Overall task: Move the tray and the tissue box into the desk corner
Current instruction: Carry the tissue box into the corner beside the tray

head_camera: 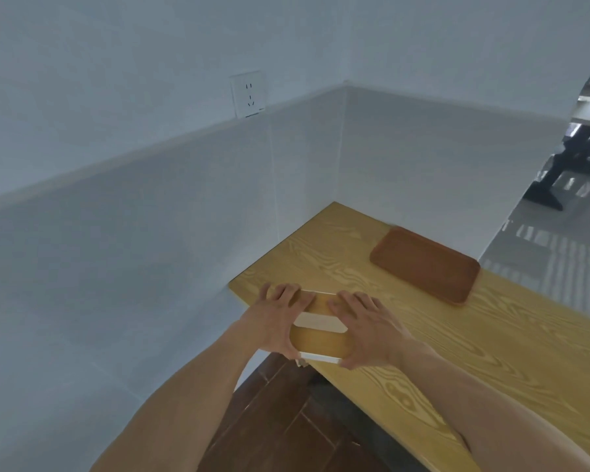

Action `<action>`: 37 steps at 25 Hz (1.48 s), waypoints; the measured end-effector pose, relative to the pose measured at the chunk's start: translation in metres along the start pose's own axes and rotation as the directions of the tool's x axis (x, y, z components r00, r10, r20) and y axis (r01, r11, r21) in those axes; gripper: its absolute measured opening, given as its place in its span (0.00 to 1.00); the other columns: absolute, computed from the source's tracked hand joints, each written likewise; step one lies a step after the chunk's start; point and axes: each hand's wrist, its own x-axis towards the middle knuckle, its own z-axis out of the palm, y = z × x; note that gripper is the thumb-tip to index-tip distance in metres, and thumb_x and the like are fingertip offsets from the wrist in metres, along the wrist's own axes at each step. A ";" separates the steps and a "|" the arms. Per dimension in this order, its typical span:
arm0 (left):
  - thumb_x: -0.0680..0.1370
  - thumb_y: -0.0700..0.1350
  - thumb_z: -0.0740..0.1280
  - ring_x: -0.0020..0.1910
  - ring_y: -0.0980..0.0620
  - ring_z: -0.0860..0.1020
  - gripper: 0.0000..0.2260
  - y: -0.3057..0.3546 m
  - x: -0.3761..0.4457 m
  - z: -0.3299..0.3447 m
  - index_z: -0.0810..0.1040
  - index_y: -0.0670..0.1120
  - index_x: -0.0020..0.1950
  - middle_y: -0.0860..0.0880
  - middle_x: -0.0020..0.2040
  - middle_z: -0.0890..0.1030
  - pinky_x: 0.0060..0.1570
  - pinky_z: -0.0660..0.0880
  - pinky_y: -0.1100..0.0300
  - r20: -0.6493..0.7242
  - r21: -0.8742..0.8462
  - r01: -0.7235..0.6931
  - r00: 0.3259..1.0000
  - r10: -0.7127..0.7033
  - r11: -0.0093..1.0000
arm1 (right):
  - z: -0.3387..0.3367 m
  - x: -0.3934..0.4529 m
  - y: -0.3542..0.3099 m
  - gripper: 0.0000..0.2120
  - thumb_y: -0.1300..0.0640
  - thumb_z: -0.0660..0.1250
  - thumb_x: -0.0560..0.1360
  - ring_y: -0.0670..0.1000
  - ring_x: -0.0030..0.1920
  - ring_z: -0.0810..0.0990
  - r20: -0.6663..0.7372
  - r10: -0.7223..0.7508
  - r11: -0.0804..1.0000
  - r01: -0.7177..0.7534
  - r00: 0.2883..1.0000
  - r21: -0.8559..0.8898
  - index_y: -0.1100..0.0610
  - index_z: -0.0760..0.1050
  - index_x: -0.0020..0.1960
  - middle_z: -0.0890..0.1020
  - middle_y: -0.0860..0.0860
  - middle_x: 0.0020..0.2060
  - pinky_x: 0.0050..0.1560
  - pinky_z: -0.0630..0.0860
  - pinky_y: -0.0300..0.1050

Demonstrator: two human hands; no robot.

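The tissue box (319,338) has a wood-coloured top with a pale slot and white sides; it sits at the near edge of the wooden desk (491,362). My left hand (273,321) grips its left end and my right hand (365,325) grips its right end. The brown rectangular tray (426,264) lies flat on the desk beyond and to the right of my hands, close to the right wall. The desk corner (334,212), where two white walls meet, lies farther back.
White walls bound the desk at left and behind the tray. A wall socket (248,94) sits high on the left wall. Dark wooden floor (280,420) shows below the desk's near edge. At right an opening shows grey floor and dark furniture.
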 end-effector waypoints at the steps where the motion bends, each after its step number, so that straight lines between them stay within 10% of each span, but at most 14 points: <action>1: 0.60 0.69 0.71 0.75 0.42 0.53 0.54 -0.009 0.001 0.001 0.46 0.55 0.77 0.45 0.76 0.55 0.74 0.46 0.35 0.007 0.001 -0.003 1.000 0.003 1.000 | 0.001 0.007 -0.005 0.54 0.28 0.64 0.56 0.59 0.72 0.58 0.000 -0.002 1.000 0.002 1.000 0.002 0.49 0.51 0.75 0.59 0.54 0.75 0.72 0.62 0.57; 37: 0.61 0.66 0.73 0.76 0.44 0.55 0.57 -0.200 0.331 0.023 0.41 0.54 0.78 0.42 0.76 0.54 0.73 0.47 0.34 0.224 0.142 -0.389 0.908 0.353 0.910 | 0.063 0.279 0.097 0.59 0.36 0.76 0.62 0.62 0.77 0.53 0.188 0.424 0.875 -0.454 0.886 0.166 0.51 0.45 0.80 0.52 0.58 0.80 0.77 0.51 0.57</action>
